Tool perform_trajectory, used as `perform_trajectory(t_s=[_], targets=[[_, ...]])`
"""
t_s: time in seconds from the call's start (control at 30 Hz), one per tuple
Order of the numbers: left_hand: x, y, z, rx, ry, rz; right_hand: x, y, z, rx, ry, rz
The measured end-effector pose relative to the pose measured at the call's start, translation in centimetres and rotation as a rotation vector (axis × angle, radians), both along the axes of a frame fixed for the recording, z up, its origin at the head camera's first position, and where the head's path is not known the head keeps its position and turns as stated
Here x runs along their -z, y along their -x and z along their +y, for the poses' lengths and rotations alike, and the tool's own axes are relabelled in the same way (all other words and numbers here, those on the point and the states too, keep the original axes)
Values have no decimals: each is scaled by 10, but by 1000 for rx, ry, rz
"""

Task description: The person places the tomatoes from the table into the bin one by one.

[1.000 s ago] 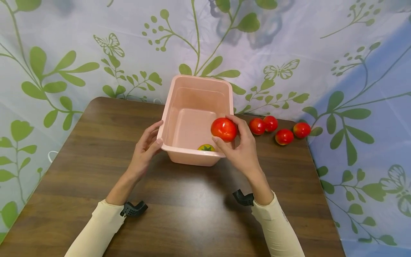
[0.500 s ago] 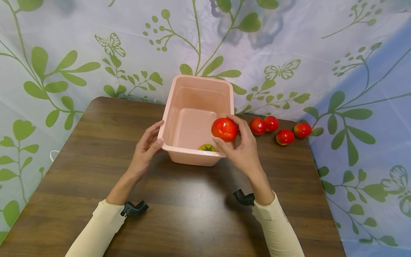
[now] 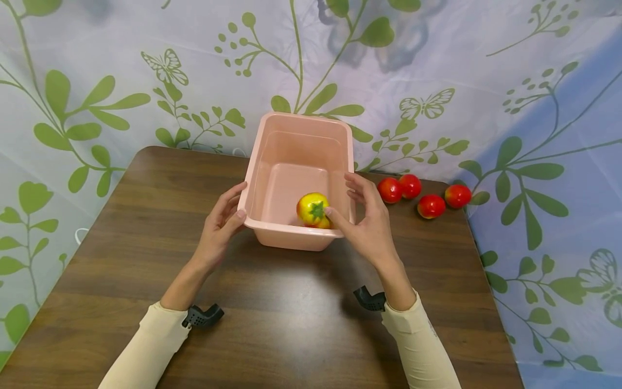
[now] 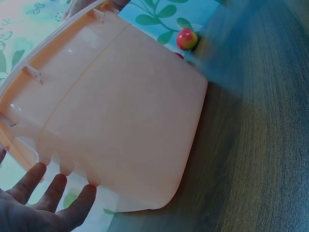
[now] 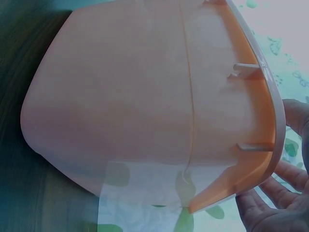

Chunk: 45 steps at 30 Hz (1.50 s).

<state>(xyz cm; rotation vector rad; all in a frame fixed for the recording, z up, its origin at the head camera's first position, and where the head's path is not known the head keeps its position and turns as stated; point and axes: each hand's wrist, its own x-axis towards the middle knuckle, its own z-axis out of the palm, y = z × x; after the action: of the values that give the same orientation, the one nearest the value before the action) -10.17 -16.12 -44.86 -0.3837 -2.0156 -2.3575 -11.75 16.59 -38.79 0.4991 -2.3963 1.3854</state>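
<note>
A pink plastic basin (image 3: 286, 175) stands at the back of the table. Inside, near its front right, lies a tomato (image 3: 310, 208), its yellow top and green star-shaped calyx facing up. Part of another tomato (image 3: 323, 223) shows below it, mostly hidden behind the front rim. My left hand (image 3: 214, 229) is at the basin's front left corner; in the left wrist view its straight fingers (image 4: 53, 191) touch the outer wall. Over the right rim is my right hand (image 3: 366, 221), fingers apart from the thumb, the thumb tip overlapping the upper tomato's edge.
Several red tomatoes (image 3: 431, 206) lie on the wooden table (image 3: 291, 308) to the right of the basin. Behind the table hangs a curtain (image 3: 194, 32) with green leaves and butterflies. Both wrists carry a black camera mount (image 3: 204, 316).
The tomato that my right hand held has dropped into the basin and turned its calyx side up. My right fingers have let go; the left hand stays where it was.
</note>
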Motion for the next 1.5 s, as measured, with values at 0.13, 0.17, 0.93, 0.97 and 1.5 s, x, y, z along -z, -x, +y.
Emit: perform_trajectory(t_s=[0.13,0.17,0.93,0.97,1.5], targets=[[0,0,0,-5,14,-10,0,0,0,2,-1,-4],[0,0,0,-8,20,-13,0,0,0,3,1,-6],[0,1,-1,-13,60,-30,-1,3,9,-20,112,-17],[0,1,-1,-14,65,-33,-1,4,12,-18,123,-13],[1,0,1,-20,38,-19,50,81,98,378,136,-202]])
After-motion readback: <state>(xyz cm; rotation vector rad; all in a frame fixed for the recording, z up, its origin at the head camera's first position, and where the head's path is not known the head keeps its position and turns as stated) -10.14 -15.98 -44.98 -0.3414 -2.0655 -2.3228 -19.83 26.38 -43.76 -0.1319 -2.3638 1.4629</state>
